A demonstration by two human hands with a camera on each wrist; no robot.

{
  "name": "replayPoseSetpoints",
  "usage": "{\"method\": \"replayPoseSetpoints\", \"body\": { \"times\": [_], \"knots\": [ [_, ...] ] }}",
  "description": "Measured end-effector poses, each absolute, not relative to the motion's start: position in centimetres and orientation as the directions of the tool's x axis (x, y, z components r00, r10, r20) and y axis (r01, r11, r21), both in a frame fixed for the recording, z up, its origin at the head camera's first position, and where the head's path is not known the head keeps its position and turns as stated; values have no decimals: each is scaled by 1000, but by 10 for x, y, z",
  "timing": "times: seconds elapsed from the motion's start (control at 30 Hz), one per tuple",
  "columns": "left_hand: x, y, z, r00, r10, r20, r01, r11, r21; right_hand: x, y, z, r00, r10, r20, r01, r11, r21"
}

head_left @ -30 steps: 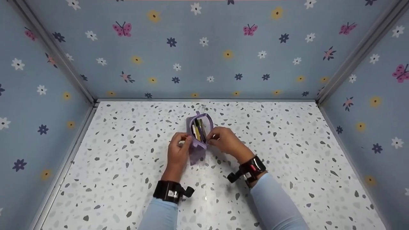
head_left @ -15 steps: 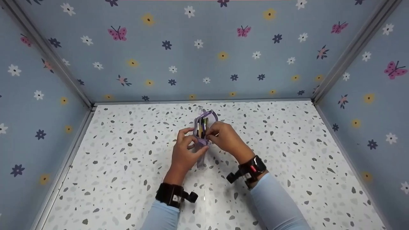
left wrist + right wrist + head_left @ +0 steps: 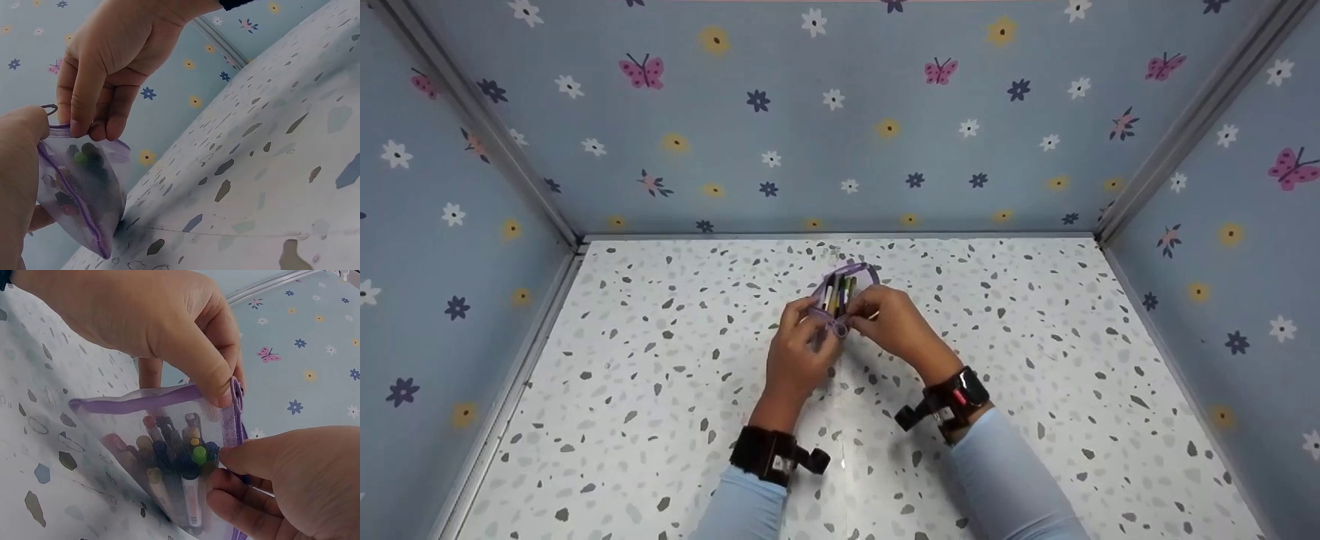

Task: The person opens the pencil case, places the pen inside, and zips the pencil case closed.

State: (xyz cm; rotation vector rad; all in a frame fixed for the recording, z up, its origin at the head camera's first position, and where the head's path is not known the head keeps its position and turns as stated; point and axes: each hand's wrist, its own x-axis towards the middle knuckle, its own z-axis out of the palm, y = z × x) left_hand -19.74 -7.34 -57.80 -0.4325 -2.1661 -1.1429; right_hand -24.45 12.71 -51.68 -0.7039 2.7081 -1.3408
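A purple-edged mesh zip pouch (image 3: 851, 268) stands mouth open between both hands. Several pens (image 3: 841, 294) lean inside, their coloured ends showing through the mesh in the right wrist view. My left hand (image 3: 799, 351) pinches the near end of the pouch's mouth between thumb and fingers, beside a small purple loop (image 3: 237, 395). My right hand (image 3: 894, 324) pinches the pouch's right edge close by. The mesh pouch (image 3: 84, 185) tapers to a low corner near the tabletop in the left wrist view. Fingertips partly cover the near edge.
A white speckled tabletop (image 3: 660, 390) lies under both arms. Blue flowered panels stand behind, with a back wall (image 3: 840, 135), a left wall (image 3: 427, 285) and a right wall (image 3: 1252, 277). Each wrist wears a black camera band (image 3: 765, 454).
My left hand has moved right from the pouch's left side to its near end and grips there. The pouch has shifted slightly right and turned. My right hand has kept its pinch.
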Motion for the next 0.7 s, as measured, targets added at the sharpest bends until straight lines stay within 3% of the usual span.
{"method": "replayPoseSetpoints", "body": {
  "times": [0.23,0.53,0.7],
  "knots": [
    [-198,-76,-578,-757,-62,651,527,531,663,-237,133,-512,-844,-478,243,-479,468,-743],
    [-198,-76,-577,-760,-65,646,525,524,671,-233,131,-508,-729,-598,334,-657,471,-589],
    [-197,-76,-576,-761,-62,646,519,540,663,-232,127,-506,-704,-613,360,-691,474,-546]
  ]
}}
